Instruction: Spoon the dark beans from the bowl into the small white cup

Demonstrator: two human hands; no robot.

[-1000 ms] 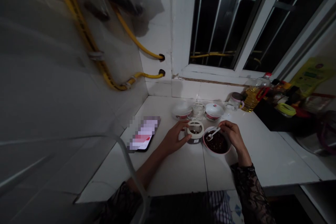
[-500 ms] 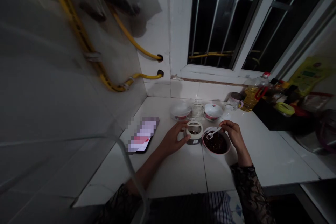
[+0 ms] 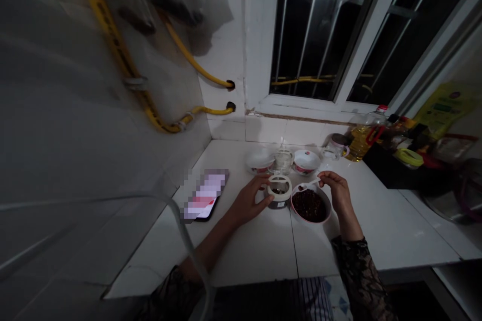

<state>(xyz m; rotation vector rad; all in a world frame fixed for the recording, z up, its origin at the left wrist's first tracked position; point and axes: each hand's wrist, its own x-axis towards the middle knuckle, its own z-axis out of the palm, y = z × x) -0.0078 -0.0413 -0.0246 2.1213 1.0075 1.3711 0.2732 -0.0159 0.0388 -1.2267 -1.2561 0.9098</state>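
My left hand [image 3: 253, 201] is closed round the side of a small clear jar [image 3: 279, 203] with a cream rim, standing on the white counter. Something dark lies inside the jar. Between the fingertips of my right hand [image 3: 336, 191] is the handle of a small white plastic spoon [image 3: 309, 183]. The spoon's bowl end, with dark stuff on it, is over the back left edge of a bowl [image 3: 330, 205] beside the jar. A dark red-brown chunky sauce [image 3: 309, 205] fills much of that bowl.
Behind the jar stand two white bowls [image 3: 307, 160] and a glass jar [image 3: 282, 161]. A lit phone [image 3: 208, 195] lies left. An oil bottle [image 3: 359, 141] and a black box of condiments [image 3: 391, 166] are at the right, under the window.
My right hand has drawn the spoon up and back from over the sauce toward the bowl's rear edge. My left hand keeps its hold on the jar.
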